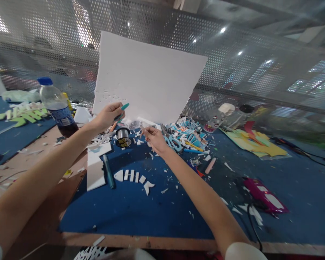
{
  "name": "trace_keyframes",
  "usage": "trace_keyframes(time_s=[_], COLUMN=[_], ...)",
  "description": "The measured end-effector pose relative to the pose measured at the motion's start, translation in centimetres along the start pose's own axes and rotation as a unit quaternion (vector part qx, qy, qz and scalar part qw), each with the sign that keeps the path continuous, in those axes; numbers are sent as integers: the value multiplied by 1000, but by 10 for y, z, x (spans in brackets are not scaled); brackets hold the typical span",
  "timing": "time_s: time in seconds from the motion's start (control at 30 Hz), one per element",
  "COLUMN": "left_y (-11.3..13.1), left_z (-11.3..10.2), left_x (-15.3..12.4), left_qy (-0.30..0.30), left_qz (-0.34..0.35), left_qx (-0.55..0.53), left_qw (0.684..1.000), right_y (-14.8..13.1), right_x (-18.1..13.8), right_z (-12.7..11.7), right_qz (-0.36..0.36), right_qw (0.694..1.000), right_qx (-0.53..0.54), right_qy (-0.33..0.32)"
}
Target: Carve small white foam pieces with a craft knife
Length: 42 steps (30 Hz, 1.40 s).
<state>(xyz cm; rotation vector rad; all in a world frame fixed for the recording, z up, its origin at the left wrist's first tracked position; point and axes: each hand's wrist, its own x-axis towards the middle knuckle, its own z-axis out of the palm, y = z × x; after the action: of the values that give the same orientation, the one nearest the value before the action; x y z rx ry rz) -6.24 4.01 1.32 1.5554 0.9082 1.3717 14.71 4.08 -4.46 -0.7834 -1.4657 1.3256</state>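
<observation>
My left hand is raised over the back of the blue mat, closed around a slim teal tool whose exact kind I cannot make out. Lower and to its right, the fingertips of my right hand are pinched together; whatever is between them is too fine to name. Between the hands stands a spool of clear line. Nearer me lie white foam pieces laid out as a fish skeleton, with a head, several rib pieces and a tail. A teal marker-like stick rests beside a cut white foam sheet.
A white foam board leans on the perforated metal screen. Foam scraps heap behind light-blue scissors. A dark drink bottle stands left. To the right are a magenta device, its cord, and yellow sheets.
</observation>
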Motion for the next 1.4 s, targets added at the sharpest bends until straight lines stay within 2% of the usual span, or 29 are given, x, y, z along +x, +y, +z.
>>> trace_keyframes(time_s=[0.17, 0.3, 0.37, 0.77, 0.87, 1.07, 1.13, 1.27, 1.4], left_y=[-3, -10, -13, -7, -15, -28, -35, -53, -62], left_z=[-9, -3, 4, 28, 33, 33, 31, 28, 26], left_x=[1, -3, -6, -31, -42, -59, -65, -75, -82], left_qy=[-57, -73, -69, -137, -103, -117, -103, -58, -35], left_qz=[-4, -29, -25, 17, 59, 82, 76, 14, 25], left_qx=[131, 278, 319, 248, 260, 253, 269, 268, 255], left_qw=[990, 957, 945, 959, 958, 957, 955, 962, 966], right_y=[1, 5, 5, -9, -9, -9, -7, -5, -8], right_x=[1, 1, 0, -6, -8, -12, -12, -17, -30], right_z=[-2, -1, 0, 11, 16, 24, 24, 22, 19], right_qz=[6, 16, 17, 13, 5, -10, -11, -24, -70], right_qw=[1000, 1000, 1000, 999, 999, 996, 994, 981, 966], right_qx=[2, -4, -7, -31, -42, -78, -103, -190, -248], right_qy=[-4, 0, 2, -16, -29, -34, -33, -43, -28])
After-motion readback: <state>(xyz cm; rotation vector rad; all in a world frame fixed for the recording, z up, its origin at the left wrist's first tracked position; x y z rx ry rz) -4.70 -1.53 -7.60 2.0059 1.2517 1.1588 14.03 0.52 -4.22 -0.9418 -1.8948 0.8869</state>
